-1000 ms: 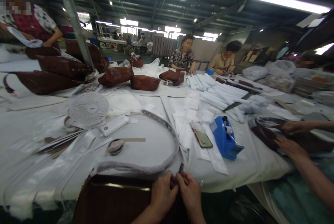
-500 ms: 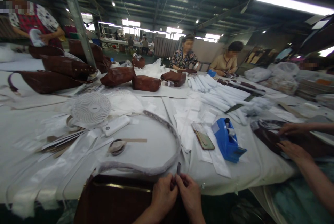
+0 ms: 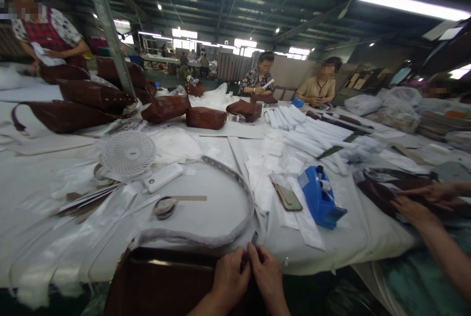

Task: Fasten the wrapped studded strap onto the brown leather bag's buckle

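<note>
**benchrat:** Your bench is packed, mate. Just past your knuckles a long strap wrapped in white foam film point(image 3: 247, 193) loops out over the white-covered table point(image 3: 206, 213) and curves back round, so it sits between you and everything else. Inside the loop lies a flat roll of clear tape point(image 3: 164, 206). Further left you've got a round white desk fan point(image 3: 128, 151) and a white power bank point(image 3: 163, 177). Off to your right are a phone in a brown case point(image 3: 287, 197) and a blue plastic tape dispenser point(image 3: 319, 198).

**stitchy:** Headcount: one fan, one dispenser, one phone, one strap. Three brown leather bags point(image 3: 205, 117) sit in a row mid-table, with more stacked far left that I can't count cleanly. A co-worker's two hands point(image 3: 415, 209) rest on a dark bag at your right, well apart from yours.

**benchrat:** And your own big brown leather bag point(image 3: 165, 281) sits at the near edge, right under your wrists.

**stitchy:** Yep. Your left hand point(image 3: 230, 276) and right hand point(image 3: 268, 276) are knuckle to knuckle, fingers curled in, pinching the strap's near end at the bag's top rim. A small dark metal tab point(image 3: 253, 238) pokes up between your fingertips.
</note>
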A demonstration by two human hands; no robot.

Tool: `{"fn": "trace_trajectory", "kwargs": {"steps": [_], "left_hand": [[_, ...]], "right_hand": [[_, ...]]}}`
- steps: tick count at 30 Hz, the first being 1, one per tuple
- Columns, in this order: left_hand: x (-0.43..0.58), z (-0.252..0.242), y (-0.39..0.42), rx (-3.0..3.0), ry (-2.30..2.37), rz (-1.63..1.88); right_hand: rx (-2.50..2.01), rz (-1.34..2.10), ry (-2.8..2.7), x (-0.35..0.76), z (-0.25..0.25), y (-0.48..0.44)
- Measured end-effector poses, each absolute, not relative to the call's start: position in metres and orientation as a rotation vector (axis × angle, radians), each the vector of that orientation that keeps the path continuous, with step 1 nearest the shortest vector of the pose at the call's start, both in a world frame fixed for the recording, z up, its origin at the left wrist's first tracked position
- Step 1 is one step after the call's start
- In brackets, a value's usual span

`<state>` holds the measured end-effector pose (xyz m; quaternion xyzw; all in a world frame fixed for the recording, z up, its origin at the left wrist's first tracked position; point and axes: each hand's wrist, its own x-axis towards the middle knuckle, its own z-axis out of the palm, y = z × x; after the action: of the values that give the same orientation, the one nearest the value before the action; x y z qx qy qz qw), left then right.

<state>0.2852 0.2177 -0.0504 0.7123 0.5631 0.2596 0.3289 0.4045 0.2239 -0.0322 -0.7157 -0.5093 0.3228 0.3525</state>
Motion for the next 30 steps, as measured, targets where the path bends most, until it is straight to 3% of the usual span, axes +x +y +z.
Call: {"fn": "trace_trajectory", "kwargs": {"steps": [30], "left_hand": [[0.2848,-0.0513,0.2170,1.873,1.460,0.641]], "right_hand": [[-1.895,0.851,-1.347,0.4034,-0.0318,0.2223]]}}
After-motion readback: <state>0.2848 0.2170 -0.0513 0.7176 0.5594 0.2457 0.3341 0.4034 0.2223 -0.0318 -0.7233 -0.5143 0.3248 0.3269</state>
